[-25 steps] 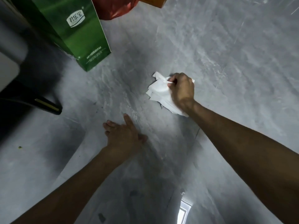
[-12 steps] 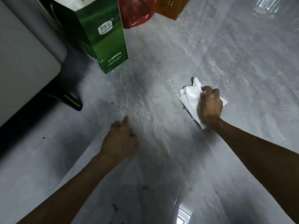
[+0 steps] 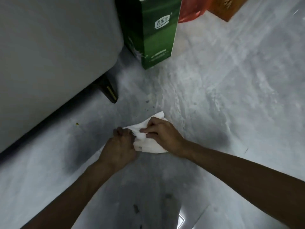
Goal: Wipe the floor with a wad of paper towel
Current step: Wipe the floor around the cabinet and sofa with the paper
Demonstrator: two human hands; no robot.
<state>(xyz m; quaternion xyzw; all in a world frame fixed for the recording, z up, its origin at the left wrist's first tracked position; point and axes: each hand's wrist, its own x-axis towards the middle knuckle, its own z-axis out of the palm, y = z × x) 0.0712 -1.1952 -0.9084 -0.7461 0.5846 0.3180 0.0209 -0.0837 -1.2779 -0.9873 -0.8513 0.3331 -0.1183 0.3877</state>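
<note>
Both hands are working low on the grey floor [image 3: 222, 96]. The left hand [image 3: 121, 146] is curling its fingers round the left edge of the paper towel [image 3: 147, 147], and the right hand [image 3: 162, 136], at 3 o'clock from it, is pinching the crumpled folds with bent fingers. The paper towel is lying bunched on the floor between and partly under the two hands, one corner poking out toward 12 o'clock. Just beyond that corner, a few dark specks [image 3: 146, 101] are showing on the floor. At 11 o'clock a dark furniture leg [image 3: 109, 91] is standing under a pale couch [image 3: 49, 55]. Farther off at 12 o'clock a green box [image 3: 156, 38] is standing upright, with a red bag [image 3: 189, 12] and an orange box [image 3: 226, 7] sitting behind it at 1 o'clock.
</note>
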